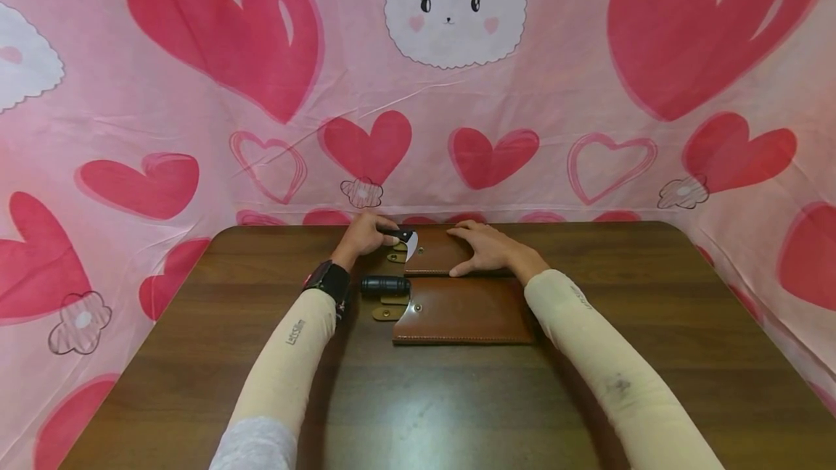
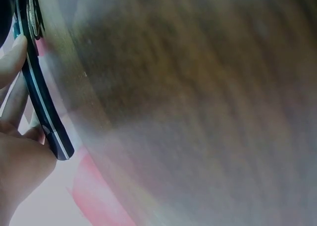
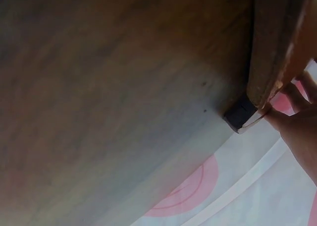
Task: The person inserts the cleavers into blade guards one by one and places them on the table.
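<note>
My left hand (image 1: 363, 235) grips the black handle of a knife (image 1: 406, 235) at the table's far side. A curved bit of its shiny blade shows at the mouth of a brown leather sheath (image 1: 434, 260); the rest is hidden. In the left wrist view, a pale metal line runs along the black handle (image 2: 45, 104) under my fingers. My right hand (image 1: 488, 246) holds the sheath at its right part, thumb on the near edge and fingers toward the far edge. Tan snap straps (image 1: 395, 257) stick out at the sheath's left end.
Nearer to me lies a second brown leather sheath (image 1: 470, 314), with a ridged black handle (image 1: 385, 284) and a tan snap strap (image 1: 387, 314) at its left. Both lie on a wooden table (image 1: 418, 405). A pink heart-print cloth (image 1: 431, 100) hangs behind the table.
</note>
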Available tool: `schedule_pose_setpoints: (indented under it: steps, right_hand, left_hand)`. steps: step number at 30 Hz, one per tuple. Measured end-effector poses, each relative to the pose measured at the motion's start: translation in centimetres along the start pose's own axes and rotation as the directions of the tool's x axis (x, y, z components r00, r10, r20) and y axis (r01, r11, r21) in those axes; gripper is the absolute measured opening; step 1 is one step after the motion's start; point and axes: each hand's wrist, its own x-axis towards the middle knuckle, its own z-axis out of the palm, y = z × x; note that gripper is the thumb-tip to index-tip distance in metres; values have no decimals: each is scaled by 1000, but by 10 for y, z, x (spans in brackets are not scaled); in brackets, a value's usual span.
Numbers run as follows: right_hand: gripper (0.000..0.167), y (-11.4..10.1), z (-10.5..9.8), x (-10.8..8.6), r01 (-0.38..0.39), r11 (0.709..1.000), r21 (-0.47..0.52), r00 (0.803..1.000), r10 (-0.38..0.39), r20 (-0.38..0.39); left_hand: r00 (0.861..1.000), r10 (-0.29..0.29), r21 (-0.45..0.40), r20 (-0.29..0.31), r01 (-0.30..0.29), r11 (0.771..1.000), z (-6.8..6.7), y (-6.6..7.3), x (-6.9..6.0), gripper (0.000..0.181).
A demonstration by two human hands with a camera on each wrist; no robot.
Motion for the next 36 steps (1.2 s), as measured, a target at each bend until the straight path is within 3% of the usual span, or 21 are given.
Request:
schedule_pose_setpoints:
  steps: [15, 22, 29, 36]
  right_hand:
    - [96, 2, -1, -4, -14, 1000, -2, 1000, 14, 6]
    - [97, 0, -5, -5, -11, 1000, 8, 1000, 11, -2]
    - [93, 1, -8, -7, 37, 999, 36, 997, -35, -68]
    - [85, -1, -13, -17, 56, 998, 13, 991, -54, -123]
  left_hand:
    - [1000, -8, 26, 16, 8, 1000, 2, 5, 2, 23]
    - [999, -1, 122, 34, -3, 993, 0, 10, 1, 31]
    - [999, 20, 239, 34, -27, 971, -4, 16, -1, 41]
    - [998, 62, 268, -21, -54, 962, -3, 21, -13, 38]
